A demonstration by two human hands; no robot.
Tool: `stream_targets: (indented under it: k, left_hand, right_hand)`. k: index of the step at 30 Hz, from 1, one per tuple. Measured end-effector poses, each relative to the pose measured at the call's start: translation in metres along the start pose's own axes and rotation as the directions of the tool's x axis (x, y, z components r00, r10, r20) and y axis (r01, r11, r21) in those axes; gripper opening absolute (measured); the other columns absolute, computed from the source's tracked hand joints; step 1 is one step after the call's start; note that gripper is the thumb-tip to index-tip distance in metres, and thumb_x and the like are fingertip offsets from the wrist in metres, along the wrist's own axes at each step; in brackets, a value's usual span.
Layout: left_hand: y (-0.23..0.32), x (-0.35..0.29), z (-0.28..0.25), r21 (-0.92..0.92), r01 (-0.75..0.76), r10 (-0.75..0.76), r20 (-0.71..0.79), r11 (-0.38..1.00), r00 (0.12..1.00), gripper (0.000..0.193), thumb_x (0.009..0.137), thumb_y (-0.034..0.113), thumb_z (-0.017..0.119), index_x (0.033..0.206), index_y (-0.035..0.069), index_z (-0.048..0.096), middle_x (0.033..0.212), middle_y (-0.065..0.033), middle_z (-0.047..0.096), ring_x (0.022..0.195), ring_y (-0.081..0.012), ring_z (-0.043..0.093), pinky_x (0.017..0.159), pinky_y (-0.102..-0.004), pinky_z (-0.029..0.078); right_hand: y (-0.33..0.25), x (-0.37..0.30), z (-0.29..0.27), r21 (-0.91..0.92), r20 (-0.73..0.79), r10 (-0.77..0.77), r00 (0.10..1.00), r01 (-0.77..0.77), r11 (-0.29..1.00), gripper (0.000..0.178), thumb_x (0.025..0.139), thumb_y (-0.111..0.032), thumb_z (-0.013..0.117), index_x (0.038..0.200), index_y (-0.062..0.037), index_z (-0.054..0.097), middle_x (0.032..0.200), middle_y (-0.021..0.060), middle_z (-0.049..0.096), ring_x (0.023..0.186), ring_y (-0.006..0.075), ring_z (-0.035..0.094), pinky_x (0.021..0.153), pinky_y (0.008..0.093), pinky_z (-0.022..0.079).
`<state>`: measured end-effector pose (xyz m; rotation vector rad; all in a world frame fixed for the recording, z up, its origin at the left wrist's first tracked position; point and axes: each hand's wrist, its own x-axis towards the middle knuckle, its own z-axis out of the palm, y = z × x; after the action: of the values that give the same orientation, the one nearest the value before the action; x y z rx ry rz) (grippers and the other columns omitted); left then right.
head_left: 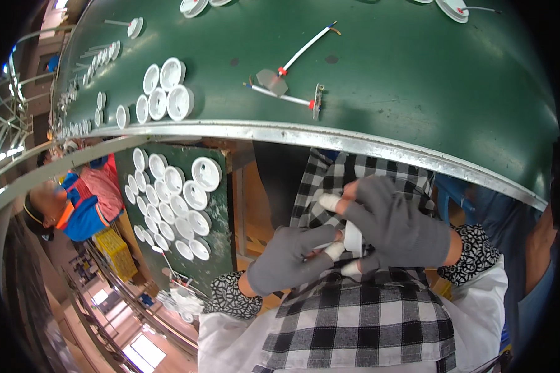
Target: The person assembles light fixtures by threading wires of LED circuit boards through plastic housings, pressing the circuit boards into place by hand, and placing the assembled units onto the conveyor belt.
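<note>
Over my checked apron (361, 317), both hands meet at one small white plastic cup (353, 239). Grey fingerless glove covers my right hand (399, 221), which grips the cup from the right, fingers curled around it. From the left my left hand (295, 256) is closed, thumb and fingers pinched against the cup's side; a short pale piece shows at its fingertips, too small to name. Several fingertips are wrapped in white tape. The cup's inside is hidden by my fingers.
Ahead runs a green worktable (404, 81) with a metal edge (261, 132). Two white wires with red ends (305, 50) lie on it, beside stacked white cups (168, 93). At left, a side table (221, 245) carries several cups (174, 180). A co-worker (87, 202) sits beyond.
</note>
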<state>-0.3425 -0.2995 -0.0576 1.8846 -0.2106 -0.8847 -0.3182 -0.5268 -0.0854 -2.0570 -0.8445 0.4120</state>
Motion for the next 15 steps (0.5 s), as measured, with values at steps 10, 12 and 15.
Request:
stream_targets:
  k: [10, 12, 15]
  left_hand:
    - [-0.015, -0.014, 0.037, -0.792, -0.004, -0.010, -0.013, 0.611, 1.000, 0.039, 0.097, 0.027, 0.049, 0.072, -0.001, 0.058, 0.082, -0.0082, 0.057, 0.086, -0.0196, 0.053, 0.085, -0.0333, 0.039]
    - [-0.017, -0.012, 0.040, -0.873, 0.062, 0.021, 0.082, 0.484, 0.996, 0.041, 0.098, 0.028, 0.048, 0.071, -0.001, 0.058, 0.078, -0.0076, 0.057, 0.084, -0.0198, 0.054, 0.084, -0.0331, 0.040]
    - [-0.026, -0.016, 0.046, -0.927, 0.145, 0.045, 0.171, 0.346, 0.984, 0.043, 0.099, 0.028, 0.045, 0.069, -0.001, 0.055, 0.073, -0.0067, 0.056, 0.075, -0.0161, 0.053, 0.076, -0.0296, 0.041]
  right_hand:
    - [0.007, -0.041, 0.052, 0.647, 0.124, 0.087, 0.988, -0.147, 0.748, 0.062, 0.059, -0.024, 0.084, 0.107, -0.0057, 0.049, 0.108, 0.0113, 0.048, 0.098, 0.0282, 0.053, 0.084, 0.0363, 0.044]
    - [0.002, -0.044, 0.054, 0.671, 0.126, 0.120, 0.985, -0.173, 0.721, 0.061, 0.059, -0.024, 0.084, 0.106, -0.0059, 0.050, 0.108, 0.0110, 0.049, 0.098, 0.0278, 0.053, 0.084, 0.0361, 0.044]
    - [-0.003, -0.049, 0.054, 0.660, 0.163, 0.180, 0.970, -0.243, 0.711, 0.059, 0.058, -0.023, 0.085, 0.104, -0.0068, 0.052, 0.107, 0.0095, 0.050, 0.099, 0.0264, 0.054, 0.085, 0.0350, 0.045]
